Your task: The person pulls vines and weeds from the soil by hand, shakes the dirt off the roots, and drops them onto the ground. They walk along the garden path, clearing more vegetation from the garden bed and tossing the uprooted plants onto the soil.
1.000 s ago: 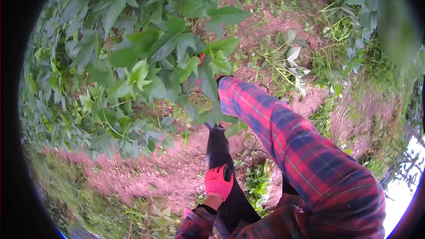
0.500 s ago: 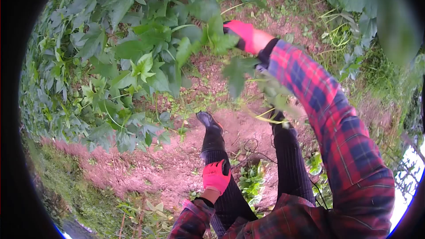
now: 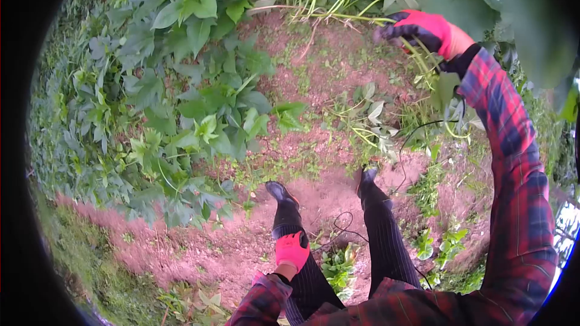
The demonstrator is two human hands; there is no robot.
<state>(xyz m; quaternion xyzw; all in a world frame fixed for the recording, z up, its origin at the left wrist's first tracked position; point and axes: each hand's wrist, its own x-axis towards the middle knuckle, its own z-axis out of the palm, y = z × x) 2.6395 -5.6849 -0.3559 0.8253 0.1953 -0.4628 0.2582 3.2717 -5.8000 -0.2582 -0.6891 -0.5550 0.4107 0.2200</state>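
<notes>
My right hand (image 3: 423, 33), in a red and black work glove, is closed round a long green vine (image 3: 362, 19) at the upper right. Leafless stems and thin roots stretch left from it across the bare soil, and more stems hang below the hand. My left hand (image 3: 293, 251), gloved the same way, rests on my left knee, its fingers bent over the dark striped trousers (image 3: 314, 287) and holding nothing. Dense leafy vines (image 3: 205, 105) spread on the left, apart from both hands.
Reddish soil (image 3: 302, 72) lies between the foliage and my dark boots (image 3: 281, 194). A thin black cord (image 3: 344, 229) loops between my legs. Cut-looking stems with pale leaves (image 3: 374, 121) lie right of centre. Large blurred leaves (image 3: 525, 36) hang close at the upper right.
My right hand has swung right from the leaf edge, now with a stretched vine in it. More soil shows at top centre. My left hand stays on the knee.
</notes>
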